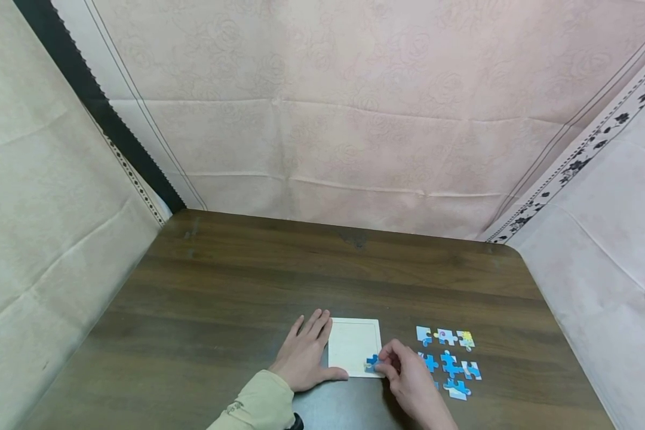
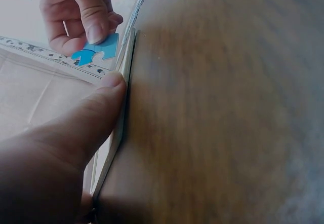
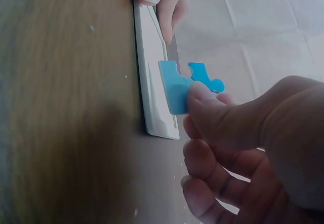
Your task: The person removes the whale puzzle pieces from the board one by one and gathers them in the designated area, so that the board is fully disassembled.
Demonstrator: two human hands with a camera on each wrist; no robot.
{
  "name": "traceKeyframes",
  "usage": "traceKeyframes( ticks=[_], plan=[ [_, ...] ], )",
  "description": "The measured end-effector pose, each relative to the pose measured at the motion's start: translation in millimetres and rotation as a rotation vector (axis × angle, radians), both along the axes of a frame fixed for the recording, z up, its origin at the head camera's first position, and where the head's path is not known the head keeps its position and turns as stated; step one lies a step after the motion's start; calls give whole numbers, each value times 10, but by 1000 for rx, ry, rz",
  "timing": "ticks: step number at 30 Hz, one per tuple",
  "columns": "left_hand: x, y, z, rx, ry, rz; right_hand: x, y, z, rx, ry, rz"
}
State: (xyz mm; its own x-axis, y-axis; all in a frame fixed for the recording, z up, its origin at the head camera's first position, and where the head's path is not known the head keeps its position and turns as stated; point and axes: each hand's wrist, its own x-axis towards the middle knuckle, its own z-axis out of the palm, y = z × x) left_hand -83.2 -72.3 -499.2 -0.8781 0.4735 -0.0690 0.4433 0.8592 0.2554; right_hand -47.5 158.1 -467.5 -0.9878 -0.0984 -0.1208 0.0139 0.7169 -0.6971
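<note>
My right hand (image 1: 408, 382) pinches a blue jigsaw puzzle piece (image 1: 371, 362) between thumb and fingers. It is over the lower right corner of a square white puzzle board (image 1: 353, 337) with a raised border. In the right wrist view the blue piece (image 3: 177, 92) is tilted above the board (image 3: 152, 77); its straight edges and a knob show. My left hand (image 1: 306, 352) lies along the board's left side with fingers extended. Its thumb (image 2: 96, 107) touches the board's near edge.
Several loose puzzle pieces (image 1: 446, 337) lie in rough rows on the brown wooden table (image 1: 247, 269), right of the board. Some are partly hidden behind my right hand. Pale patterned cloth (image 1: 355, 137) hangs behind the table and at both sides.
</note>
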Motion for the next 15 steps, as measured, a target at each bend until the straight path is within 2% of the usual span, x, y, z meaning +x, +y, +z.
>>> traceKeyframes(
  ticks=[7, 15],
  plan=[
    [2, -1, -11, -2, 8, -1, 5, 49, 9, -11, -34, -34],
    [-5, -2, -31, -1, 18, -4, 12, 106, 38, -14, -6, -66]
  ],
)
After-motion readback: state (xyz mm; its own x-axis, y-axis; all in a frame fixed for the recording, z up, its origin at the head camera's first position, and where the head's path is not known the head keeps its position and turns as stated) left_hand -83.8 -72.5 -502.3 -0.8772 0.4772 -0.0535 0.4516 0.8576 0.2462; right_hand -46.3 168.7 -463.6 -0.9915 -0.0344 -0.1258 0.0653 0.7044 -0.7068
